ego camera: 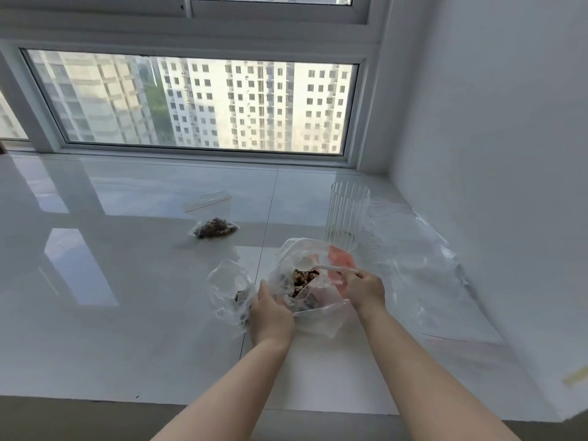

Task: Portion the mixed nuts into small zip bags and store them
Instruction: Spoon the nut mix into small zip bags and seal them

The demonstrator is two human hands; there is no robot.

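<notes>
A large clear plastic bag [318,313] with a red patch lies open on the white sill, mixed nuts [304,278] showing inside. My right hand [364,291] grips the handle of a white plastic spoon [318,266], whose bowl hovers over the nuts. My left hand [270,310] holds a small clear zip bag [227,292] at the big bag's left side; a few nuts sit in it. Farther back lies a filled small zip bag [213,230], with an empty zip bag [206,201] behind it.
A ribbed clear cup [346,214] stands behind the big bag. Crumpled clear plastic sheeting [423,268] spreads to the right, against the white wall [493,154]. The window [197,103] runs along the back. The sill's front edge [159,401] is close to me.
</notes>
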